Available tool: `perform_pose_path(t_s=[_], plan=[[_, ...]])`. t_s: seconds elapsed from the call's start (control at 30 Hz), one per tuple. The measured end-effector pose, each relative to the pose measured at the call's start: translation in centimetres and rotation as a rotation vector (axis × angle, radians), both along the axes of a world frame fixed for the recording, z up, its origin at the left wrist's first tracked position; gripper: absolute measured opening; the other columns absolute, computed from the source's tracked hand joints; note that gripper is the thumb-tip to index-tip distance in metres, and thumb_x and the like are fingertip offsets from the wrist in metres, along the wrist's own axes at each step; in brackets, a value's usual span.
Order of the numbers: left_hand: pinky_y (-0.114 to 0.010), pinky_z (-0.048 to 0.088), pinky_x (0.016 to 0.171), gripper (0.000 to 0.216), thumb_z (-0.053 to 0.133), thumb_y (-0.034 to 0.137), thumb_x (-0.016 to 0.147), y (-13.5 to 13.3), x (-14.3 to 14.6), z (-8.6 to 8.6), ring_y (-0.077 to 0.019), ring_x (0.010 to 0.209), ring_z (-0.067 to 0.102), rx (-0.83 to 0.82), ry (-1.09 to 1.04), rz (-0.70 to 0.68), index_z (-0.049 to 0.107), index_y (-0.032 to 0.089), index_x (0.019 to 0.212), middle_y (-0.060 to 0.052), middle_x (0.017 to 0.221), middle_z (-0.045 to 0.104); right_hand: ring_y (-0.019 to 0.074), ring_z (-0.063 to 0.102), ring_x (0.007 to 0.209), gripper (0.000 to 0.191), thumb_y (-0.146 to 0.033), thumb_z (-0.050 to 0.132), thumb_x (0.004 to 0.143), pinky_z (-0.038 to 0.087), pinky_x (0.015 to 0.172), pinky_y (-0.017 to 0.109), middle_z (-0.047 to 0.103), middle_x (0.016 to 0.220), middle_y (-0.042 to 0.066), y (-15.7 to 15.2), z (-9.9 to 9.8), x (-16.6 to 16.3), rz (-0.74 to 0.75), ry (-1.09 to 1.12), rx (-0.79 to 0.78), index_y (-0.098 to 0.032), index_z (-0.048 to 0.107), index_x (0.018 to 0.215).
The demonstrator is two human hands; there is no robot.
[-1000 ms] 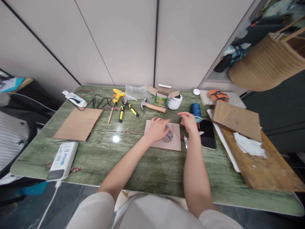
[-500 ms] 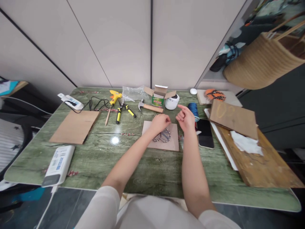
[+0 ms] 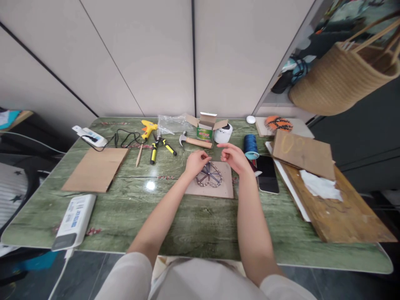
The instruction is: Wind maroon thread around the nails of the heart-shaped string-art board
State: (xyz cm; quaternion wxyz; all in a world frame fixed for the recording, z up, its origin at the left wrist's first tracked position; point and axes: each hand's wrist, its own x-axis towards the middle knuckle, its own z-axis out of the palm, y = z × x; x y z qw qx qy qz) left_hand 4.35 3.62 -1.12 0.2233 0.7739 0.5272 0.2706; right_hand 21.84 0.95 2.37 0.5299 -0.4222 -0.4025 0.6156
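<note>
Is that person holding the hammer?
No, the claw hammer lies on the green table, not in the left hand or the right hand.

This looks like a room in a home set up for handicraft work, not a dedicated workshop. Tall, pale built-in wardrobe doors (image 3: pixel 156 58) line the wall, a woven straw bag (image 3: pixel 331 87) hangs by an open shelf of clothes (image 3: pixel 300 66), and the floor is dark tile (image 3: pixel 81 271). The green marble-patterned tabletop (image 3: pixel 193 225) carries a hot glue gun (image 3: pixel 148 128), a claw hammer (image 3: pixel 190 140), yellow-handled cutters (image 3: pixel 158 146), wooden boards (image 3: pixel 331 208), a smartphone (image 3: pixel 267 175) and a power strip (image 3: pixel 86 136).
</note>
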Motion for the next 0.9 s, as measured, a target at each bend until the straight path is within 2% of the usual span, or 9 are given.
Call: perform_pose_path(t_s=[0.13,0.27,0.57,0.7,0.8,0.9], plan=[[-0.027,0.043,0.073,0.016,0.059,0.033,0.08,-0.5,-0.3,-0.1,-0.0147,0.077,0.058,0.021,0.034,0.002,0.065,0.018,0.077,-0.002,0.079,0.066,0.0067,0.037,0.05,0.026,-0.023,0.057,0.069,0.031,0.052,0.023,0.042,0.054,-0.006,-0.1,0.0,-0.2,0.065,-0.041,-0.005,-0.014,0.063,0.093],[-0.027,0.042,0.077,0.013,0.054,0.028,0.084,-1.4,-0.3,0.4,-0.0157,0.084,0.056,0.112,0.092,-0.031,0.063,0.019,0.084,-0.002,0.083,0.064,0.0057,0.033,0.048,0.027,-0.028,0.059,0.072,0.029,0.051,0.022,0.036,0.052,-0.008,-0.3,0.2,-0.3,0.095,-0.072,-0.016,-0.015,0.062,0.095],[-0.034,0.035,0.08,0.022,0.043,0.03,0.091,-2.0,-1.2,1.0,-0.0198,0.091,0.051,0.308,0.371,-0.232,0.061,0.019,0.088,-0.004,0.09,0.062,0.0055,0.032,0.048,0.03,-0.03,0.061,0.073,0.027,0.049,0.022,0.036,0.052,-0.008,-0.5,0.4,0.0,0.077,-0.112,-0.039,-0.014,0.061,0.098],[-0.036,0.031,0.079,0.021,0.041,0.03,0.092,-2.2,-1.4,1.0,-0.0198,0.093,0.049,0.376,0.424,-0.254,0.06,0.019,0.087,-0.004,0.089,0.061,0.0051,0.03,0.046,0.031,-0.032,0.061,0.073,0.026,0.048,0.021,0.035,0.051,-0.009,-0.5,0.3,0.3,0.072,-0.135,-0.057,-0.015,0.061,0.098],[-0.036,0.03,0.077,0.021,0.042,0.031,0.091,-2.5,-1.3,1.1,-0.0198,0.092,0.049,0.395,0.44,-0.263,0.059,0.019,0.085,-0.004,0.089,0.061,0.0046,0.026,0.044,0.031,-0.035,0.06,0.073,0.022,0.045,0.021,0.032,0.05,-0.01,-0.7,0.3,0.6,0.088,-0.218,-0.091,-0.015,0.061,0.097],[-0.036,0.029,0.077,0.022,0.041,0.03,0.092,-2.7,-1.3,1.2,-0.0201,0.094,0.048,0.398,0.464,-0.295,0.059,0.019,0.086,-0.005,0.092,0.06,0.0048,0.025,0.044,0.03,-0.037,0.058,0.073,0.02,0.043,0.02,0.032,0.051,-0.009,-0.8,0.2,0.7,0.125,-0.417,-0.137,-0.015,0.062,0.092]])
